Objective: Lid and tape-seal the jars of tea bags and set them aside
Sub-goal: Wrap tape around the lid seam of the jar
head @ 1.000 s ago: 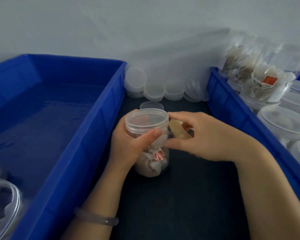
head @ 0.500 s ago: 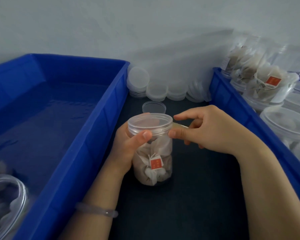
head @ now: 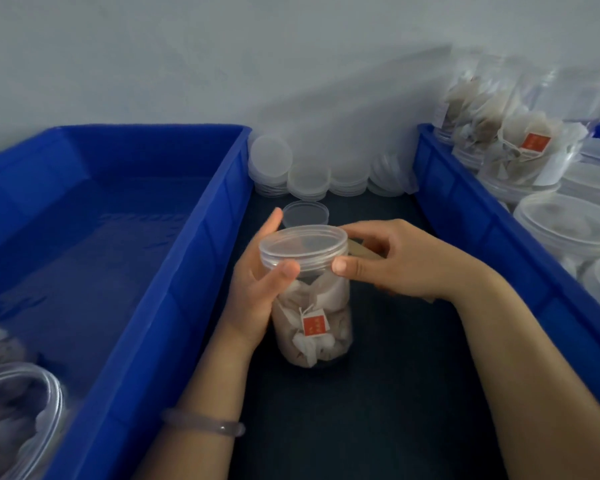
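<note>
jar (head: pixel 312 317) upright on mat (head: pixel 378 393) between left bin (head: pixel 174 292) and right bin (head: pixel 499 237), lid (head: pixel 302 245) on. left hand (head: pixel 257 289) curls round the neck to steady it. right hand (head: pixel 395 261) pinches tape (head: pixel 362 250) at the lid edge, thumb pressing, probably anchoring the seal.

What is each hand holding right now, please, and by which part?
The left hand grips the jar by its upper wall, thumb on the lid rim. The right hand pinches the tape against the lid's side.
</note>
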Demonstrator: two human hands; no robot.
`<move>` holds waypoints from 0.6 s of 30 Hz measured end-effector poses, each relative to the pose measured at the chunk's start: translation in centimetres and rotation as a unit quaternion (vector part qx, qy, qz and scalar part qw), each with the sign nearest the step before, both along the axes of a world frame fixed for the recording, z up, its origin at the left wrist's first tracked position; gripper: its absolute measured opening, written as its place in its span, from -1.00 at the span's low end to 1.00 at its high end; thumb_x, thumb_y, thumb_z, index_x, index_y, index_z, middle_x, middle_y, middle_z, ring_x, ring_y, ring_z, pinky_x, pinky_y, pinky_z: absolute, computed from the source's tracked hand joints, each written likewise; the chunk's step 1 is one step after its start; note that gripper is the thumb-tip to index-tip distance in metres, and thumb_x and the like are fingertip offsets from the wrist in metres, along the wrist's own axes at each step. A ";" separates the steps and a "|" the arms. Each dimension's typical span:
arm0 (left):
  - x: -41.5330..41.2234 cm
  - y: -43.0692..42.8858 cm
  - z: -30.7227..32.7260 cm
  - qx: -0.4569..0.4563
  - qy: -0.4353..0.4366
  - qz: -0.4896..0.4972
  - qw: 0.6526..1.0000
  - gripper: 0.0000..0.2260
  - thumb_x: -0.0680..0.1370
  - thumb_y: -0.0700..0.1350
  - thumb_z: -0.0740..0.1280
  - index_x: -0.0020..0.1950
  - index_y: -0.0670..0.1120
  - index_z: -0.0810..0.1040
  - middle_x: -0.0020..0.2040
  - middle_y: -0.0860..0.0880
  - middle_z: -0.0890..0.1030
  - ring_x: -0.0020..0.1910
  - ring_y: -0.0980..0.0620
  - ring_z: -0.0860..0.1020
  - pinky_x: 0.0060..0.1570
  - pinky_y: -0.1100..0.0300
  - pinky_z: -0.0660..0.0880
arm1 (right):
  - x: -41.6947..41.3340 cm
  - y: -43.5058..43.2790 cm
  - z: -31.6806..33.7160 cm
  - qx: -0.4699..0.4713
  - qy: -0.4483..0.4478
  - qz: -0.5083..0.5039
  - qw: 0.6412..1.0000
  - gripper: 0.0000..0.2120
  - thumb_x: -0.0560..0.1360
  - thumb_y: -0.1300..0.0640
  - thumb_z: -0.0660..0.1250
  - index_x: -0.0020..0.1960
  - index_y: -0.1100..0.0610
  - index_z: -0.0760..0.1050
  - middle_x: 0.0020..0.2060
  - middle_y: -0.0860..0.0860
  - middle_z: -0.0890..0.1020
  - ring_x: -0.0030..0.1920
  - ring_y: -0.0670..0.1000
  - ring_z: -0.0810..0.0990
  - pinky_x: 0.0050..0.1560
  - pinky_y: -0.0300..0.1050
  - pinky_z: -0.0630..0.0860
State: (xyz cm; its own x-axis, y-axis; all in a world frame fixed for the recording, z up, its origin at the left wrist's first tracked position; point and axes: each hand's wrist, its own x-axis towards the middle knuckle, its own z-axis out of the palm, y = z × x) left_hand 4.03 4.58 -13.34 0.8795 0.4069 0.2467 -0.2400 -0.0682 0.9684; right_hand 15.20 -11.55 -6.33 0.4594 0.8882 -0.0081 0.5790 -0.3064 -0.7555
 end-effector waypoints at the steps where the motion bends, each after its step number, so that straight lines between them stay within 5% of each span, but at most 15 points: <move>1: -0.1 0.0 0.2 0.028 -0.007 0.022 0.999 0.04 0.15 0.45 0.44 0.47 -0.04 0.22 0.21 0.21 0.57 0.27 0.19 0.50 0.17 0.32 0.45 | 0.2 0.1 -0.1 -0.002 -0.025 -0.010 1.000 -0.49 0.23 -0.41 0.27 0.15 -0.34 0.47 -0.12 -0.36 0.61 -0.16 -0.33 0.55 -0.19 -0.37 0.44; 5: 0.0 -0.4 0.9 0.155 0.006 0.087 0.984 0.02 0.12 0.35 0.48 0.47 -0.03 0.25 0.20 0.27 0.49 0.21 0.39 0.44 0.09 0.53 0.38 | 0.3 0.4 -0.4 -0.012 -0.079 -0.017 0.997 -0.49 0.29 -0.34 0.40 0.22 -0.33 0.46 -0.15 -0.42 0.58 -0.17 -0.41 0.51 -0.24 -0.43 0.39; 8: 0.3 -0.2 0.9 0.187 0.008 0.127 0.974 0.02 0.08 0.26 0.59 0.45 0.00 0.30 0.20 0.23 0.45 0.16 0.42 0.45 0.00 0.56 0.40 | 0.5 0.1 -0.2 -0.032 -0.023 0.032 0.999 -0.42 0.34 -0.07 0.51 0.31 -0.27 0.41 0.06 -0.32 0.59 0.04 -0.34 0.53 0.03 -0.35 0.48; 10: 0.3 0.2 0.8 0.185 -0.001 0.135 0.973 -0.07 0.13 0.20 0.61 0.41 -0.01 0.34 0.13 0.27 0.47 0.10 0.48 0.46 -0.07 0.59 0.39 | 0.7 -0.4 -0.1 -0.035 -0.028 0.043 0.998 -0.41 0.41 0.02 0.47 0.36 -0.27 0.36 0.06 -0.26 0.59 0.01 -0.29 0.55 0.00 -0.38 0.49; 12: 0.3 0.2 0.8 0.167 -0.007 0.145 0.975 -0.15 0.16 0.14 0.62 0.37 -0.06 0.39 0.13 0.26 0.48 0.07 0.50 0.46 -0.09 0.59 0.40 | 0.8 -0.7 -0.1 -0.023 -0.052 0.011 0.998 -0.48 0.44 -0.07 0.42 0.34 -0.33 0.36 -0.07 -0.09 0.64 -0.18 -0.13 0.57 -0.09 -0.20 0.56; 14: 0.3 0.3 0.8 0.150 -0.011 0.147 0.978 -0.20 0.17 0.14 0.54 0.34 -0.10 0.42 0.13 0.22 0.50 0.06 0.46 0.50 -0.07 0.55 0.43 | 0.9 -0.5 -0.3 -0.025 -0.082 -0.027 0.996 -0.51 0.42 -0.16 0.38 0.33 -0.32 0.38 -0.07 0.10 0.64 -0.10 0.10 0.59 0.02 0.08 0.56; 18: 0.0 0.7 1.1 0.143 -0.021 0.125 0.982 -0.33 0.19 0.06 0.56 0.24 -0.05 0.45 0.07 0.16 0.56 0.05 0.37 0.56 -0.08 0.49 0.47 | 1.0 0.0 -0.8 0.007 -0.096 -0.044 0.994 -0.50 0.41 -0.18 0.38 0.34 -0.25 0.40 -0.09 -0.02 0.64 -0.09 -0.01 0.59 0.01 -0.02 0.55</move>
